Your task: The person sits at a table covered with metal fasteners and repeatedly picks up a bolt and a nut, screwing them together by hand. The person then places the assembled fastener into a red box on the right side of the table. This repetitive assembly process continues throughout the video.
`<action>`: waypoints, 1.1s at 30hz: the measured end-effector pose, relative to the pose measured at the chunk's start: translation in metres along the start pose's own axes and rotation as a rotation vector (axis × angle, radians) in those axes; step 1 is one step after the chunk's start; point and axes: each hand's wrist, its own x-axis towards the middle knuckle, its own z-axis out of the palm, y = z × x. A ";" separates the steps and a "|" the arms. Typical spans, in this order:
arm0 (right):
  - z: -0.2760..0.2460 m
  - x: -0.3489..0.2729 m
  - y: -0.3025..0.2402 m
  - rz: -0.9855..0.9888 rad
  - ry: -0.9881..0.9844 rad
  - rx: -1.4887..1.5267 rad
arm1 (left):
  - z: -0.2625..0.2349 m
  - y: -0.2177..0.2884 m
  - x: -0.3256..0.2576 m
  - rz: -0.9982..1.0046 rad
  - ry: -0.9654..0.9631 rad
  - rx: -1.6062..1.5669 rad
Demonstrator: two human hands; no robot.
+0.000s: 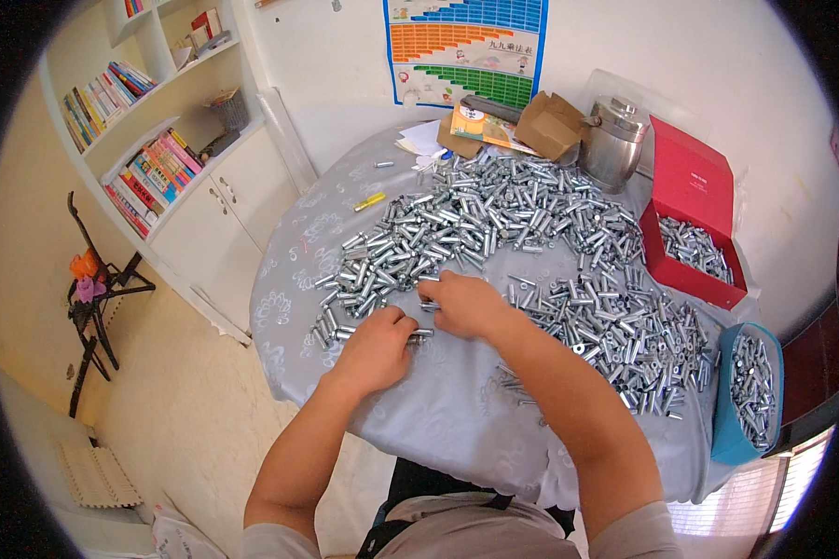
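Note:
My left hand [376, 348] rests low over the table with its fingers curled round a silver metal expansion bolt [421, 334], whose end pokes out beside the fingertips. Close by on the right, my right hand [464, 304] is also closed. A short shiny bolt [429, 306] shows at its fingertips; the rest of its grip is hidden. Just beyond both hands spreads a large heap of loose expansion bolts [457, 219]. A second heap of them [615, 335] lies to the right of my right forearm.
A red box [694, 296] and a blue bin [722, 424], both holding bolts, stand at the right. A metal canister [613, 140], a brown carton [548, 126] and papers sit at the back. A yellow tool [370, 202] lies left on the grey tablecloth [294, 307].

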 end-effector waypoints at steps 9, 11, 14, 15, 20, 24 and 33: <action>-0.024 -0.070 0.035 -0.034 -0.138 -0.097 | 0.016 0.034 -0.004 0.106 -0.053 -0.182; -0.024 -0.079 0.033 -0.026 -0.137 -0.102 | 0.024 0.045 -0.005 0.141 -0.032 -0.189; -0.024 -0.089 0.032 0.004 -0.120 -0.092 | 0.024 0.056 -0.006 0.138 -0.037 -0.166; -0.021 -0.088 0.035 0.001 -0.104 -0.086 | 0.019 0.055 -0.007 0.133 -0.015 -0.171; -0.017 -0.084 0.039 -0.039 -0.025 -0.054 | 0.000 0.007 -0.021 -0.092 0.301 -0.107; -0.012 -0.060 0.029 -0.115 0.121 0.036 | -0.006 -0.051 -0.012 -0.313 0.568 0.085; 0.005 0.046 -0.033 -0.201 0.338 -0.030 | -0.003 -0.098 0.008 -0.296 0.351 -0.049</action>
